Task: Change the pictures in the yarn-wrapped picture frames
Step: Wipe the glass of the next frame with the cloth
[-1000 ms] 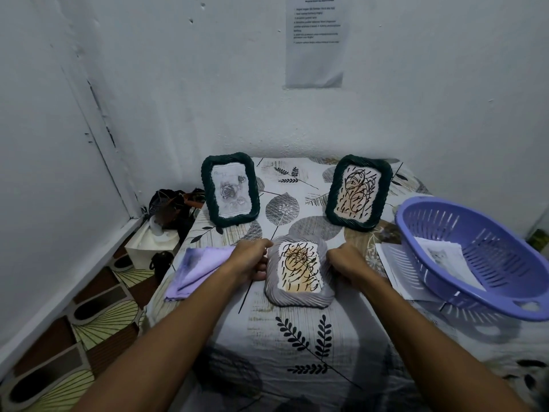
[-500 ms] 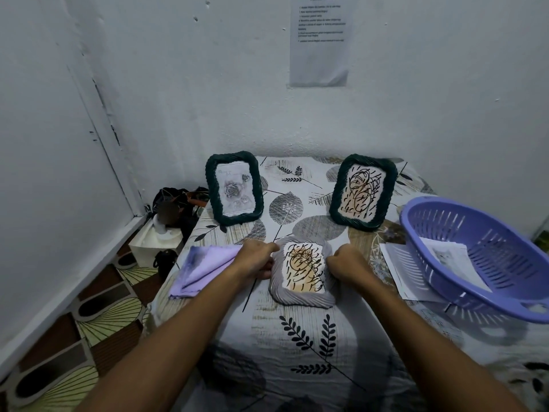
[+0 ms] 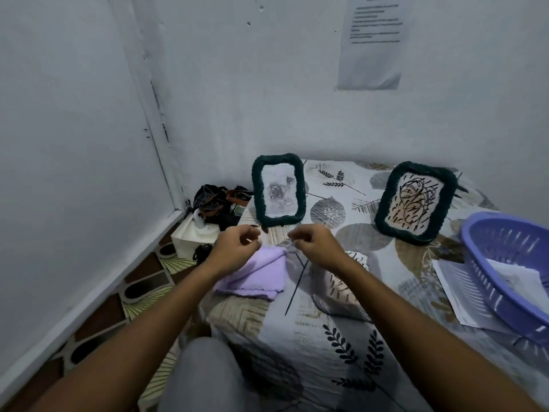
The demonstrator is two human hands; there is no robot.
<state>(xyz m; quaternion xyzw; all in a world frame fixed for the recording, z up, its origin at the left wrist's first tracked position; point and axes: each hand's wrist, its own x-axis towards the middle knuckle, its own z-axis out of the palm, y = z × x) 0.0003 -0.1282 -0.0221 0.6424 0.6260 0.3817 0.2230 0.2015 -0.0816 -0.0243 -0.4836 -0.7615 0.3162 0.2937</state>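
Left green frame (image 3: 278,190) upright, portrait

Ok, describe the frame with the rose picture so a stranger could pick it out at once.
Start at the table with the leaf-print cloth, pushed into the corner of the room. Two dark green frames stand upright at its far end; the rose frame is the one nearer the corner, beyond the purple cloth. It holds a pale grey drawing of roses, whereas the other green frame shows black scribbles on tan.

A purple cloth (image 3: 256,274) lies left of a purple basket (image 3: 505,272)
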